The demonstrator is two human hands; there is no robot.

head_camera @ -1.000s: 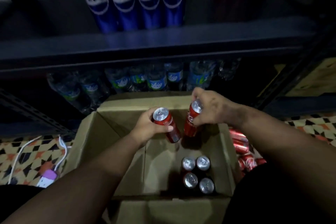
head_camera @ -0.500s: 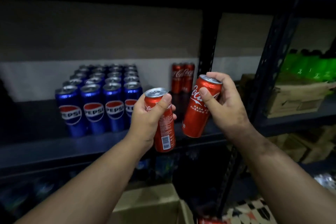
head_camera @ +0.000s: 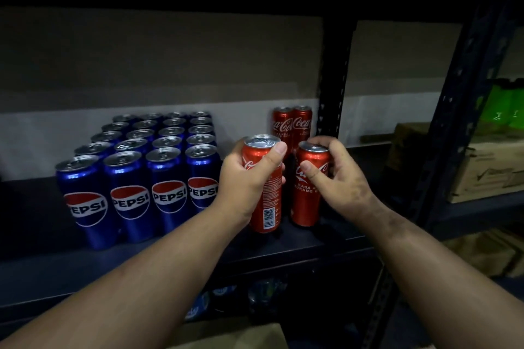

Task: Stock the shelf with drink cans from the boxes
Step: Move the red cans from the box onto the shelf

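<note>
Head view, stocking in progress. The left hand (head_camera: 243, 178) grasps a red Coca-Cola can (head_camera: 262, 187), fingers wrapped round its upper body and thumb near the rim; the barcode panel faces the viewer, so its script logo is mostly covered. The right hand (head_camera: 337, 176) grasps a second Coca-Cola can (head_camera: 309, 187) from its right side, thumb across the label. Its white script is partly readable, with "RASA" and a cut-off word beginning "URANG" beneath.

Both cans stand upright, at or just above the dark shelf (head_camera: 326, 241); whether their bases touch it cannot be told. They sit directly in front of two Coca-Cola cans (head_camera: 292, 125) already at the back. That alignment suggests the pair will form the next row of the same column, filling from the back forward.

To the left of the held cans, close beside the left hand, stands a block of blue Pepsi cans (head_camera: 136, 178). They are packed in tight rows, the front four showing "PEPSI", which keeps each brand in its own lane. Below the held cans, a cardboard box (head_camera: 243, 337) shows its edge.
</note>
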